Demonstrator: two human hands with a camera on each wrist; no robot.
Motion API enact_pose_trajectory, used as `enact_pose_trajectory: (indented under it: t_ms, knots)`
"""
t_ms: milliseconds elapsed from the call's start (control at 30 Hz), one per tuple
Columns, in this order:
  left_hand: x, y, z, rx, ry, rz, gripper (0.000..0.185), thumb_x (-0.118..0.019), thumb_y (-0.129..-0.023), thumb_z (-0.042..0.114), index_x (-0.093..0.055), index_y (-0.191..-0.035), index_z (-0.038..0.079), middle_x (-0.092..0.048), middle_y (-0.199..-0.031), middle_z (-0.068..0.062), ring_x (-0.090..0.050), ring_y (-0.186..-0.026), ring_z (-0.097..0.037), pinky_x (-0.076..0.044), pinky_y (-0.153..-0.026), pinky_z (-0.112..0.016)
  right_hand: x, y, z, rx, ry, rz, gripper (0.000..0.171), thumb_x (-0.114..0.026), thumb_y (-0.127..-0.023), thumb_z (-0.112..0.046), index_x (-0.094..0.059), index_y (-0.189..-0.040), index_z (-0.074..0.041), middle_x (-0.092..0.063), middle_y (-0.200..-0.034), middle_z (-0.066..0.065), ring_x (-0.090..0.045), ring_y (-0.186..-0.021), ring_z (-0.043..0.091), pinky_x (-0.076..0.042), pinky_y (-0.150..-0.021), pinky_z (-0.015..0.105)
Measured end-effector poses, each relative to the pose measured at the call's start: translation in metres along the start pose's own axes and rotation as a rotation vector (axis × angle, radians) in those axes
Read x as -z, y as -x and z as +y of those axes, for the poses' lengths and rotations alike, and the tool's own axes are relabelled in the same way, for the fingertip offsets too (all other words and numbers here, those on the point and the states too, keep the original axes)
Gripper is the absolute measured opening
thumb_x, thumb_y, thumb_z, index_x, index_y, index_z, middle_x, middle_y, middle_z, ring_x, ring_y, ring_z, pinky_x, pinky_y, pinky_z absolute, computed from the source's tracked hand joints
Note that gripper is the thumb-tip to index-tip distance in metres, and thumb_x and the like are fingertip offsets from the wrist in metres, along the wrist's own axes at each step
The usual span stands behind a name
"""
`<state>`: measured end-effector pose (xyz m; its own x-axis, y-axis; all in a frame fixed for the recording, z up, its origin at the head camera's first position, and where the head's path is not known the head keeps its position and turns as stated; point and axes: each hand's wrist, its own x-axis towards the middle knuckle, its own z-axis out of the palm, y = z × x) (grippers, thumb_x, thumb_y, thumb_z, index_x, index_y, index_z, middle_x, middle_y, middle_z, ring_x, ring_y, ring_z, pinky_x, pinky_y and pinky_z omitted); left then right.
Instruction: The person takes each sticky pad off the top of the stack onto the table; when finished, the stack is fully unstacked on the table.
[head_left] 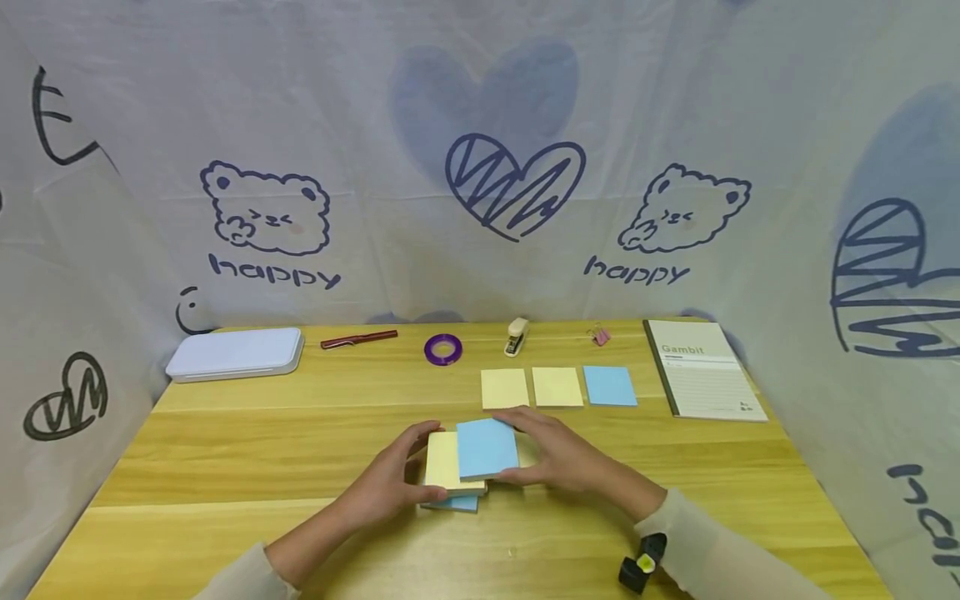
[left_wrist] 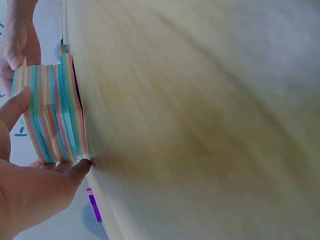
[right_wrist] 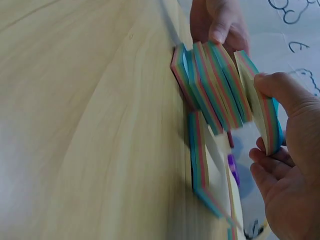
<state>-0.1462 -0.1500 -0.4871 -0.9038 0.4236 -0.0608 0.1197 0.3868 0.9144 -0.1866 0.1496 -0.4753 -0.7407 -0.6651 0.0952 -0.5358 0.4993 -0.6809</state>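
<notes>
Both the left hand (head_left: 390,483) and right hand (head_left: 558,458) grip the notepad stack (head_left: 468,458); wrist views reveal striped edges

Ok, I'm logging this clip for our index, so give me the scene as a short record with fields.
Surface: wooden table
Left hand: grips the left side of the sticky-note stack
Right hand: grips the stack's right side
Stack: multicoloured pads, fanned unevenly, blue sheet on top
Laid out behind: two yellow notes, one blue note
Far edge: white case, red pen, purple tape roll, stapler, notebook
</notes>
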Motion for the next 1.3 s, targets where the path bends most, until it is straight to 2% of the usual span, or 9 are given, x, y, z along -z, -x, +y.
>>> enact_pose_trajectory:
  t_ms: [167, 400, 567, 700, 867, 1033, 1300]
  knots:
    - [0.000, 0.000, 0.001, 0.015, 0.001, -0.001, 0.094, -0.088, -0.083, 0.019, -0.032, -0.157, 0.002, -0.038, -0.162, -0.020, -0.031, -0.150, -0.048, -0.027, -0.121, -0.065, 0.010, 0.020, 0.017, -0.044, 0.012, 0.043, 0.083, -0.079, -0.090, -0.048, -0.045, -0.156, -0.011, -0.047, -0.158, 0.012, -0.042, -0.146, 0.038, -0.038, -0.118, 0.060]
    - [0.000, 0.000, 0.000, 0.014, 0.011, -0.006, 0.095, -0.088, -0.083, 0.020, -0.032, -0.158, 0.002, -0.037, -0.162, -0.021, -0.030, -0.150, -0.048, -0.027, -0.121, -0.065, 0.027, 0.049, 0.042, -0.088, -0.013, 0.101, 0.082, -0.080, -0.090, -0.044, -0.045, -0.155, -0.009, -0.048, -0.156, 0.012, -0.046, -0.143, 0.036, -0.042, -0.115, 0.058]
    - [0.000, 0.000, 0.000, 0.019, 0.018, -0.003, 0.095, -0.088, -0.083, 0.019, -0.032, -0.158, 0.003, -0.037, -0.162, -0.021, -0.029, -0.150, -0.048, -0.025, -0.122, -0.066, 0.036, 0.069, 0.058, -0.131, 0.030, 0.132, 0.082, -0.080, -0.090, -0.043, -0.045, -0.155, -0.008, -0.047, -0.157, 0.017, -0.043, -0.144, 0.043, -0.040, -0.115, 0.064]
    - [0.000, 0.000, 0.000, 0.018, 0.016, -0.001, 0.095, -0.088, -0.083, 0.019, -0.033, -0.157, 0.003, -0.037, -0.162, -0.021, -0.030, -0.150, -0.047, -0.026, -0.122, -0.065, 0.038, 0.079, 0.071, -0.129, 0.059, 0.139, 0.082, -0.081, -0.091, -0.039, -0.043, -0.156, -0.006, -0.047, -0.156, 0.019, -0.043, -0.143, 0.044, -0.038, -0.115, 0.066]
    - [0.000, 0.001, 0.001, 0.014, 0.021, -0.011, 0.094, -0.087, -0.084, 0.020, -0.032, -0.158, 0.003, -0.035, -0.163, -0.021, -0.028, -0.151, -0.048, -0.025, -0.122, -0.066, 0.038, 0.085, 0.080, -0.154, 0.069, 0.116, 0.083, -0.080, -0.091, -0.042, -0.043, -0.156, -0.007, -0.048, -0.155, 0.017, -0.043, -0.143, 0.043, -0.036, -0.116, 0.065]
    - [0.000, 0.002, 0.001, 0.012, 0.023, -0.017, 0.093, -0.086, -0.085, 0.020, -0.031, -0.158, 0.003, -0.035, -0.163, -0.021, -0.027, -0.151, -0.049, -0.025, -0.121, -0.069, 0.038, 0.085, 0.084, -0.175, 0.109, 0.067, 0.083, -0.078, -0.091, -0.047, -0.043, -0.156, -0.009, -0.042, -0.159, 0.021, -0.040, -0.144, 0.047, -0.036, -0.114, 0.069]
    - [0.000, 0.002, 0.001, 0.016, 0.019, -0.009, 0.093, -0.087, -0.085, 0.020, -0.032, -0.158, 0.004, -0.038, -0.161, -0.021, -0.029, -0.150, -0.049, -0.025, -0.120, -0.069, 0.037, 0.082, 0.087, -0.187, 0.107, 0.038, 0.082, -0.078, -0.091, -0.046, -0.043, -0.157, -0.012, -0.037, -0.161, 0.022, -0.037, -0.145, 0.049, -0.037, -0.112, 0.071]
